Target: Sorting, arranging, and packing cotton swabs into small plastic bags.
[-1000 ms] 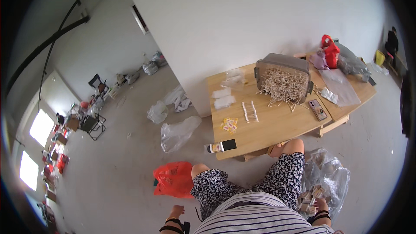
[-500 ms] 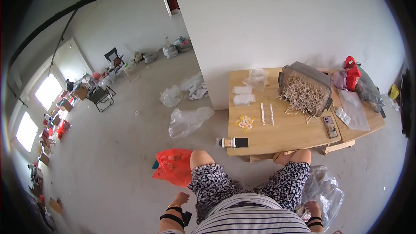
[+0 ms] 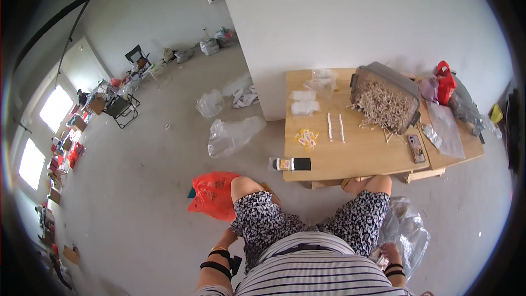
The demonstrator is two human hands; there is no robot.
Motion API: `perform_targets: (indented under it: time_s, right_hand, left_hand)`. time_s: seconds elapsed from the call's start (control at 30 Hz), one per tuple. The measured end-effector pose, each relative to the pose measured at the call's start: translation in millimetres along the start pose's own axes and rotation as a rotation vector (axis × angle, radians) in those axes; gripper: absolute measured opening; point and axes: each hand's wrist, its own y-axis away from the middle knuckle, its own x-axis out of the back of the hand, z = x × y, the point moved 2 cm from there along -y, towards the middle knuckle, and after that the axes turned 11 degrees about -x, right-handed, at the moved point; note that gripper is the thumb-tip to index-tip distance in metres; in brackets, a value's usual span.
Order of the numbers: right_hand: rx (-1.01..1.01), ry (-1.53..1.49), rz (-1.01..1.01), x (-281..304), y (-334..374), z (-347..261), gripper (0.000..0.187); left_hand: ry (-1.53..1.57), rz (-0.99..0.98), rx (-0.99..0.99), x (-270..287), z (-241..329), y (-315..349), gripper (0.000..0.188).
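Bag of clear plastic (image 3: 413,237) lies just beside right grip (image 3: 390,251).

Head-worn fisheye view; wide, downward

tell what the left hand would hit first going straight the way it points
Most likely the patterned shorts, whose edge is just ahead of the left hand; depth is unclear, so it could pass beside them toward the red bag.

Tub (image 3: 395,78) on table (image 3: 361,159); plastic bag (image 3: 410,235) right, on floor (image 3: 142,230).
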Motion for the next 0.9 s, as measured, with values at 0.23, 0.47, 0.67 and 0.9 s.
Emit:
perform_targets:
  time_s: [0.23, 0.47, 0.67, 0.9]
  right_hand:
    - [0.098, -0.305, -0.041, -20, 34, 2, 0.021]
    - [-0.027, -0.315, 0.010, -18, 52, 21, 0.026]
    - [0.120, 0.050, 0.105, -15, 42, 28, 0.030]
    - [0.078, -0.355, 0.090, -32, 50, 14, 0.023]
  left_hand:
    - [0.127, -0.359, 0.147, -7, -25, -13, 0.061]
    - [1.171, -0.053, 0.870, 35, 25, 2, 0.022]
    - [1.162, 0.190, 0.952, 29, 18, -1, 0.018]
    - [1.104, 0.209, 0.929, 47, -1, -15, 0.017]
